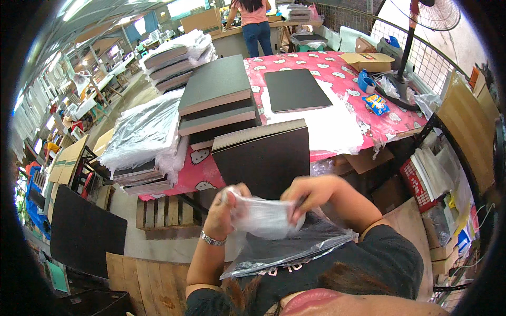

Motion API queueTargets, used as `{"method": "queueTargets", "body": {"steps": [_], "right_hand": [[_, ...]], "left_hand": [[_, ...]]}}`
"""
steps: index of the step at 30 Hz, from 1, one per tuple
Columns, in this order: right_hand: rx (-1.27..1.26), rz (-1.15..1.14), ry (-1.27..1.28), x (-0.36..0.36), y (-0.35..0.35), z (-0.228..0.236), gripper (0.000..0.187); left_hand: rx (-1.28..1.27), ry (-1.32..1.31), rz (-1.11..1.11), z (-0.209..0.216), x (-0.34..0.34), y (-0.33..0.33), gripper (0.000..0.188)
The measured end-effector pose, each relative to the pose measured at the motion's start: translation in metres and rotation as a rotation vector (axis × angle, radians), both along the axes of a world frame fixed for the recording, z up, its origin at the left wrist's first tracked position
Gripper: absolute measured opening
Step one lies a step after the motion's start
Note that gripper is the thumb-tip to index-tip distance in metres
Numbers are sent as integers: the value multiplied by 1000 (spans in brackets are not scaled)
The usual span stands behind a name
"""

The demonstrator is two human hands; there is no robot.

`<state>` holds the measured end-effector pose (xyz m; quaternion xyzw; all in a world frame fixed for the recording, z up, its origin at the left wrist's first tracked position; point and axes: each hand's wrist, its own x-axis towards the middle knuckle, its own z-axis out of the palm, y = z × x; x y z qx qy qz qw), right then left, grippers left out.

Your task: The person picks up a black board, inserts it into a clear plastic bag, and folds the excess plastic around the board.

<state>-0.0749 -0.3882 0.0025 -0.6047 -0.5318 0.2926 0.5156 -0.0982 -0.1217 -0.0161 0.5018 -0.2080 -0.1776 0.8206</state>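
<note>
A transparent plastic bag [295, 253] hangs in front of my chest, its upper part bunched into a whitish, blurred fold. My left hand [220, 210], with a metal watch on the wrist, is closed on the bag's left side. Fingers pinched, my right hand [312, 196] grips the same fold from the right. Just beyond my hands a thick black-covered book [263, 160] stands tilted at the table's near edge, its page block facing up. Behind it are stacked black books [216, 87]. Another black book [296, 90] lies flat on white sheets [337, 126].
Plastic-wrapped stacks [145, 124] stand on the left of the pink patterned table [253, 66]. At the right are a fan [405, 68], a blue cup [366, 81] and a snack packet [376, 104]. A wooden pallet [167, 213] lies below. Another person [255, 26] stands at the back.
</note>
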Motion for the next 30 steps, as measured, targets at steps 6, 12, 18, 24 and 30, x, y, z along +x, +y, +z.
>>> {"method": "queueTargets", "body": {"steps": [6,12,18,24,30], "right_hand": [[-56,171,84,-6,-16,-17,23],[747,-530,709,-10,-46,-1,16],[71,-368,69,-5,-68,-17,24],[480,-832,644,-16,-67,-37,21],[660,-678,486,-9,-73,-19,17]], "left_hand": [[73,12,-322,-7,2,52,37],[670,-205,-618,-15,-18,33,46],[45,147,-258,-21,-2,77,36],[92,-97,-171,-43,-4,65,20],[672,111,-286,-19,-16,52,29]]}}
